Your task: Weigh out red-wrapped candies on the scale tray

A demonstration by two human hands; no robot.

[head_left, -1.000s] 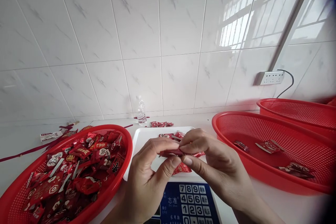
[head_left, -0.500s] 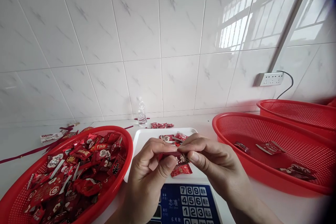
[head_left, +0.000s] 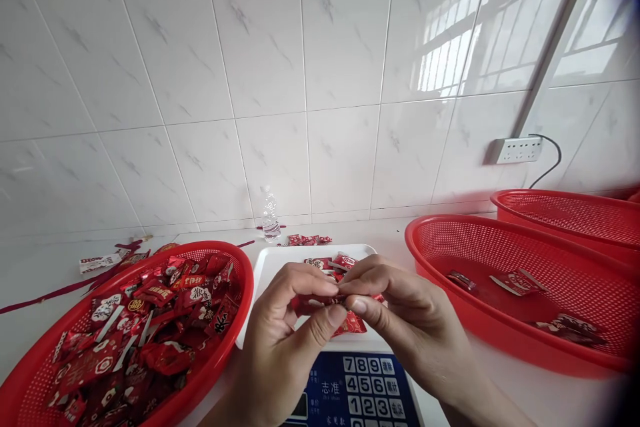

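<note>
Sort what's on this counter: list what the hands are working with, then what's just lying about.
In hand:
left hand
right hand
red candy packet, pinched by both
white scale tray
full red basket
right red basket

Lying about:
water bottle
wall socket
back basket

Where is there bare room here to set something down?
Most of the middle basket's floor, around its few packets; the counter left of the left basket. Crowded: the left basket, heaped with packets, and the scale tray under both hands.

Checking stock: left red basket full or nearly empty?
Full. The left red basket is heaped with red candy packets across nearly its whole floor; the near right basket holds only a few.
</note>
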